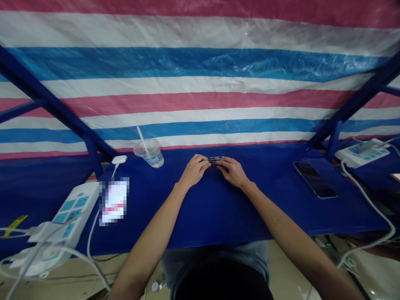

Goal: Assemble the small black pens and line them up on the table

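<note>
Both of my hands meet at the far middle of the blue table [218,208]. Between them lies a small dark object [215,160], too small to name. My left hand [194,169] pinches its left end with curled fingers. My right hand [233,171] grips its right end the same way. The object rests on or just above the table surface.
A clear plastic cup with a straw [149,153] stands left of my hands. A dark phone [314,179] lies flat at the right. White power strips with cables sit at the left edge [72,212] and far right [362,152]. A striped tarp hangs behind.
</note>
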`<control>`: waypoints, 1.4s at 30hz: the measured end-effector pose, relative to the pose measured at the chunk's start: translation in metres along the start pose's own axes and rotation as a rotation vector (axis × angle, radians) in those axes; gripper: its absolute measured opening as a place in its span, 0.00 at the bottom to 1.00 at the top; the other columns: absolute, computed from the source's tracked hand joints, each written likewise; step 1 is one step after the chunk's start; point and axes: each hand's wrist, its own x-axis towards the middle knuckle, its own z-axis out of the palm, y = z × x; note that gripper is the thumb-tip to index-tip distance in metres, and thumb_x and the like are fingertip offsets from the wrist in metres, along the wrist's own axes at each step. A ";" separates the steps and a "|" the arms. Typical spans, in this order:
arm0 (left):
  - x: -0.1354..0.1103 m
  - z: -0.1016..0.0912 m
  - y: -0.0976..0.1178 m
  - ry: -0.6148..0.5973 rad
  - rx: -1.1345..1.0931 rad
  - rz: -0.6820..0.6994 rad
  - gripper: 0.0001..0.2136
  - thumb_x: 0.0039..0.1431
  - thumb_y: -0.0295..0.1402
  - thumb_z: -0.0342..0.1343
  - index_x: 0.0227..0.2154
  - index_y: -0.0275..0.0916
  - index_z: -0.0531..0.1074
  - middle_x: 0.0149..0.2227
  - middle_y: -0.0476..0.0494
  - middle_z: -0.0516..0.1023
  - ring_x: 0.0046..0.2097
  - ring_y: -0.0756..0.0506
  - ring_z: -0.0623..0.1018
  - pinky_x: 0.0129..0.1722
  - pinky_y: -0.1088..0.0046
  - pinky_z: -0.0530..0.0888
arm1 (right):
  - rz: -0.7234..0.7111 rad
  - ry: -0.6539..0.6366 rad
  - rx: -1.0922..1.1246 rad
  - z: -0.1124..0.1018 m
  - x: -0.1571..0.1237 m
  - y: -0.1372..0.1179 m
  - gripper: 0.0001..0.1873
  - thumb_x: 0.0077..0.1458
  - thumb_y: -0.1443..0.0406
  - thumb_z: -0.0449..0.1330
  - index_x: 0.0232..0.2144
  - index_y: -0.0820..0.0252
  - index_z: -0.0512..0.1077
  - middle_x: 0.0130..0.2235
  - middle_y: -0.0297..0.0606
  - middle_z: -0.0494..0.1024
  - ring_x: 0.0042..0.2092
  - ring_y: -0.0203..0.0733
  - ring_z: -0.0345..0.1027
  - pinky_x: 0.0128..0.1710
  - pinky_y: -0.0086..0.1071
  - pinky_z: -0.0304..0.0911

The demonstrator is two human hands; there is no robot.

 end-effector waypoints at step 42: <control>0.003 0.004 0.008 0.046 0.128 -0.009 0.10 0.70 0.41 0.58 0.46 0.41 0.78 0.45 0.44 0.82 0.48 0.42 0.77 0.53 0.57 0.70 | -0.013 -0.013 -0.134 0.003 0.003 -0.006 0.06 0.67 0.67 0.58 0.42 0.59 0.75 0.41 0.44 0.79 0.43 0.48 0.71 0.43 0.39 0.64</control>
